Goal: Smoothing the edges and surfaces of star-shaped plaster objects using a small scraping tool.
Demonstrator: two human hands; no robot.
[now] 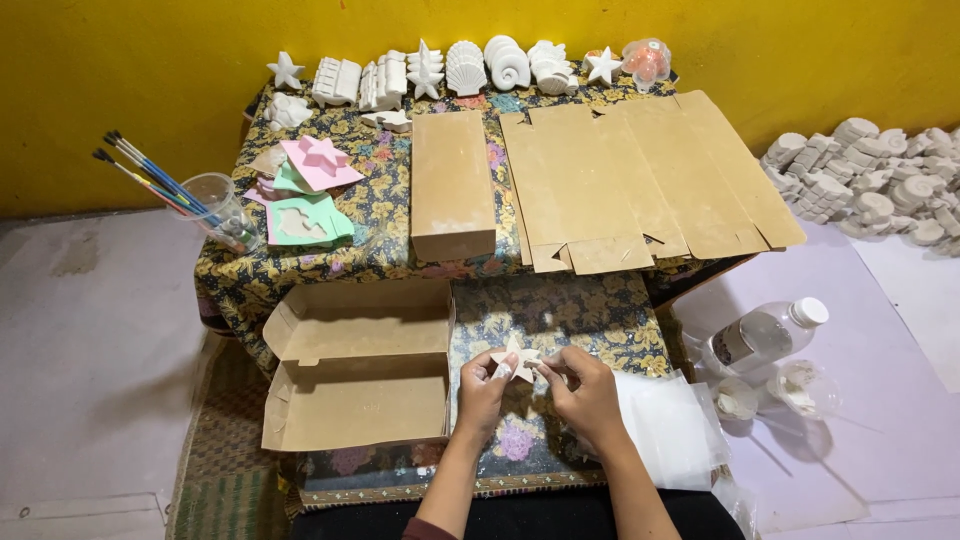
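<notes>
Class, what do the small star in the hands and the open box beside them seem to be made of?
Star, held by left hand and right hand: probably plaster or unglazed clay, since it is matt, chalky white.
Open box: brown cardboard, judging by its dull surface, folded flaps and creases.
</notes>
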